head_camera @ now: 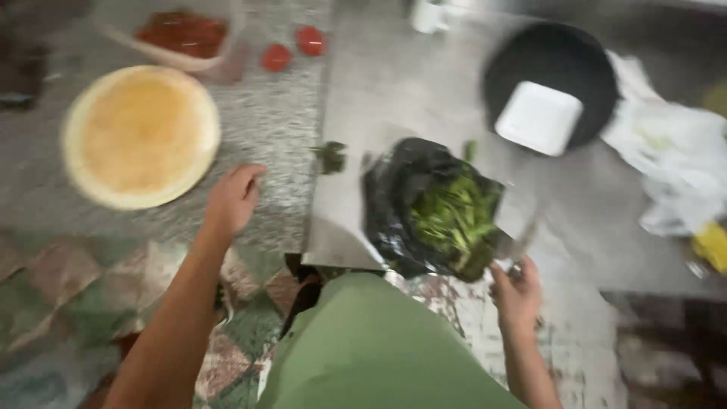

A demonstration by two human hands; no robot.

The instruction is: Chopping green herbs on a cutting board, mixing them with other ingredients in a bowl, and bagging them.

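Observation:
The picture is motion-blurred. My left hand (233, 198) hovers over the speckled counter (276, 129), fingers loosely apart and holding nothing, just right of a round pale wooden board (140, 136). My right hand (516, 291) is closed at the lower right edge of a black plastic bag (394, 197) full of green leaves (453, 216). A thin grey object that looks like a knife (526, 241) sticks up from that hand. The bag lies on a grey metal surface (394, 91).
A black pan (560, 53) with a white square container (539, 117) sits at the back right. White plastic bags (674, 151) and something yellow (712, 246) lie at the right. Two tomatoes (276, 57) and a bowl of red food (182, 34) stand at the back left.

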